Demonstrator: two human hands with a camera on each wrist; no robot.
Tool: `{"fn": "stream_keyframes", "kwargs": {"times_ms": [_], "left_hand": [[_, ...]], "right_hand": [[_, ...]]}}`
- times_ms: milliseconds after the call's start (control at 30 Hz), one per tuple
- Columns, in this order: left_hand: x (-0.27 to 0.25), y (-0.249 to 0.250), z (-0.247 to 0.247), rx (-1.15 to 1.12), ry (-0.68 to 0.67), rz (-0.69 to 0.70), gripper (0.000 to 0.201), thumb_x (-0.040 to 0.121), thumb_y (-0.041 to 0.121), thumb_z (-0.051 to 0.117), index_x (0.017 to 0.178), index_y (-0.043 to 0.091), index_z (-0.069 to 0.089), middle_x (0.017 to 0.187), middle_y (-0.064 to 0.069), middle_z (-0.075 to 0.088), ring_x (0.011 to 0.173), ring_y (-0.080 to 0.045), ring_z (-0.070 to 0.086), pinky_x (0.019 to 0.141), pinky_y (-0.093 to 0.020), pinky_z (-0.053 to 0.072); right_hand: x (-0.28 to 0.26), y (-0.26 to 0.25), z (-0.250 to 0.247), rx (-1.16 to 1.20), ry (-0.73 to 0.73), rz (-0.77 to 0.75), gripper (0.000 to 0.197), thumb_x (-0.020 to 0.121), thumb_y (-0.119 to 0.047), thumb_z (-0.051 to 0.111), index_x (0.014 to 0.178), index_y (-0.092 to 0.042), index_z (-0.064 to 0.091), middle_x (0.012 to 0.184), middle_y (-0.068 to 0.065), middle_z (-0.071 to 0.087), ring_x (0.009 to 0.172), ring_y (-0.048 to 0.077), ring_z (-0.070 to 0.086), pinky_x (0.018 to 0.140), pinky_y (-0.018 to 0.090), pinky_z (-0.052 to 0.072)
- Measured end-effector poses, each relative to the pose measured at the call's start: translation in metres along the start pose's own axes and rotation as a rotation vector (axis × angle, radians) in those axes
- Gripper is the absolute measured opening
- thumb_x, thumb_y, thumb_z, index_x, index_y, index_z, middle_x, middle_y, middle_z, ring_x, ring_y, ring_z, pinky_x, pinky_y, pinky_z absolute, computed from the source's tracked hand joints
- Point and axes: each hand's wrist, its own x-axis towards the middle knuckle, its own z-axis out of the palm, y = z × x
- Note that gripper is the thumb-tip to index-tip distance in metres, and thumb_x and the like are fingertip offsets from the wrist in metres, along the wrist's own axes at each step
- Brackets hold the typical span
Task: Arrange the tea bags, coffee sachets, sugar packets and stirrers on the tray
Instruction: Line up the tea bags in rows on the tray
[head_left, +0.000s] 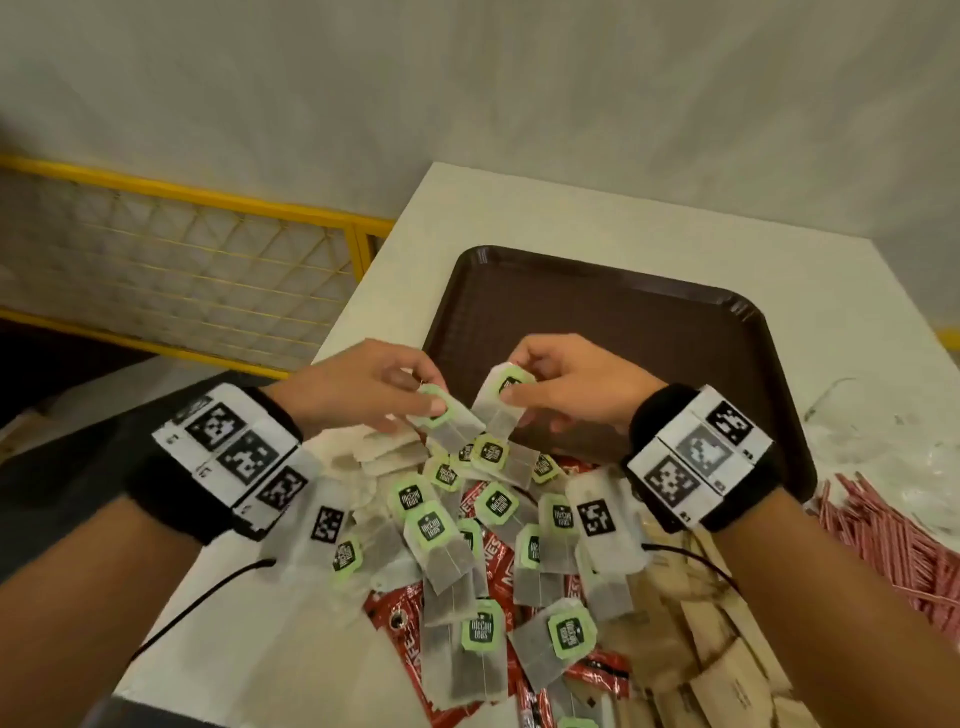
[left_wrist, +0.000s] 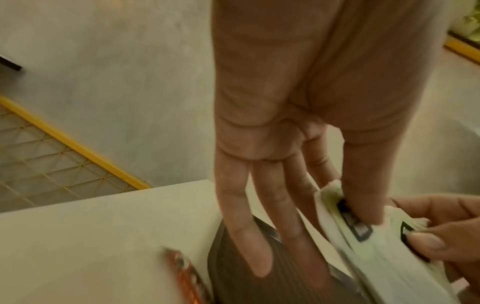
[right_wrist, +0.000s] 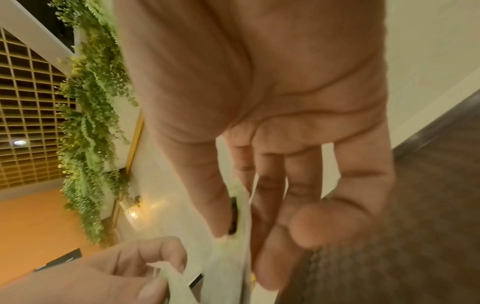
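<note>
Each of the hands pinches a tea bag: left hand (head_left: 363, 384) one (head_left: 441, 415), right hand (head_left: 566, 384) another (head_left: 501, 400), above the pile's (head_left: 467, 545) far edge. The tray (head_left: 623, 322) beyond lies bare.

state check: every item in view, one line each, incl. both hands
left hand: pinches a tea bag by its green tag
right hand: pinches another tea bag, lifted off the pile
tray: nothing placed on it yet
tea bag pile: loose, overlapping, on the table
coffee sachets: red, mostly buried under tea bags
sugar packets: brown, heaped beside the pile
stirrers: bunched on the table, right of tray
</note>
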Motion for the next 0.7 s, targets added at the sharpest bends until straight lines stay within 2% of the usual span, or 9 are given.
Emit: {"fn": "stream_keyframes", "kwargs": {"times_ms": [100,167,267,333,400,500,567,633,700], "left_hand": [[0.027,0.011,-0.031,-0.134,0.028,-0.022,0.008,0.09,0.011,0.058,0.092,0.018,0.061,0.091,-0.005,0.069,0.077,-0.015,0.066,0.074,-0.032,0.054],[0.056,0.017,-0.05,-0.171,0.034,-0.05,0.016,0.094,0.003,0.051,0.093,0.017,0.058,0.09,-0.005,0.067,0.073,-0.013,0.068,0.073,-0.033,0.055],[0.106,0.025,-0.073,-0.095,0.081,-0.062,0.026,0.092,-0.008,0.045,0.097,0.015,0.056,0.086,-0.006,0.062,0.064,-0.011,0.065,0.069,-0.028,0.055],[0.14,0.032,-0.083,0.014,0.086,-0.049,0.03,0.089,-0.01,0.049,0.101,0.015,0.057,0.086,-0.006,0.06,0.072,-0.016,0.063,0.076,-0.031,0.053],[0.171,0.036,-0.09,0.132,0.09,-0.023,0.032,0.085,-0.01,0.055,0.103,0.016,0.059,0.086,-0.004,0.06,0.077,-0.02,0.063,0.079,-0.033,0.053],[0.213,0.04,-0.098,0.26,0.147,0.05,0.03,0.082,-0.005,0.062,0.108,0.008,0.058,0.085,-0.007,0.063,0.076,-0.027,0.066,0.08,-0.04,0.055],[0.238,0.04,-0.102,0.344,0.167,0.082,0.029,0.081,-0.002,0.065,0.108,0.004,0.058,0.09,-0.011,0.065,0.08,-0.03,0.067,0.083,-0.04,0.055],[0.257,0.039,-0.105,0.413,0.157,0.107,0.027,0.081,0.001,0.065,0.107,0.006,0.061,0.092,-0.011,0.066,0.07,-0.018,0.064,0.081,-0.033,0.053],[0.273,0.037,-0.108,0.416,0.155,0.123,0.026,0.082,0.002,0.065,0.108,0.008,0.063,0.089,-0.009,0.064,0.063,-0.01,0.059,0.078,-0.027,0.051]], "right_hand": [[0.025,-0.016,-0.02,0.16,0.088,0.024,0.007,0.092,-0.01,0.057,0.089,-0.015,0.054,0.081,0.002,0.065,0.066,0.011,0.062,0.054,0.024,0.046],[0.05,-0.022,-0.032,0.273,0.146,0.065,0.014,0.093,-0.003,0.053,0.088,-0.016,0.054,0.082,0.005,0.061,0.068,0.014,0.059,0.059,0.027,0.046],[0.094,-0.024,-0.05,0.33,0.286,0.142,0.025,0.091,0.005,0.051,0.105,-0.015,0.054,0.083,0.006,0.059,0.067,0.015,0.057,0.061,0.03,0.047],[0.123,-0.019,-0.06,0.312,0.37,0.179,0.033,0.09,0.006,0.051,0.114,-0.016,0.056,0.091,0.009,0.059,0.068,0.017,0.057,0.063,0.033,0.05],[0.15,-0.009,-0.069,0.191,0.447,0.217,0.037,0.087,0.006,0.054,0.119,-0.012,0.058,0.103,0.013,0.061,0.082,0.026,0.063,0.076,0.042,0.055],[0.184,0.005,-0.083,-0.014,0.545,0.27,0.029,0.084,-0.002,0.062,0.112,-0.009,0.059,0.113,0.013,0.063,0.102,0.03,0.062,0.089,0.044,0.053],[0.203,0.013,-0.091,-0.065,0.562,0.277,0.025,0.084,-0.007,0.064,0.108,-0.009,0.059,0.111,0.012,0.064,0.097,0.026,0.062,0.085,0.038,0.054],[0.219,0.017,-0.096,-0.077,0.556,0.269,0.022,0.085,-0.009,0.063,0.107,-0.009,0.06,0.107,0.013,0.067,0.087,0.022,0.062,0.07,0.03,0.052],[0.234,0.018,-0.098,-0.094,0.547,0.252,0.019,0.087,-0.01,0.062,0.106,-0.009,0.06,0.105,0.014,0.068,0.082,0.019,0.063,0.062,0.024,0.05]]}}
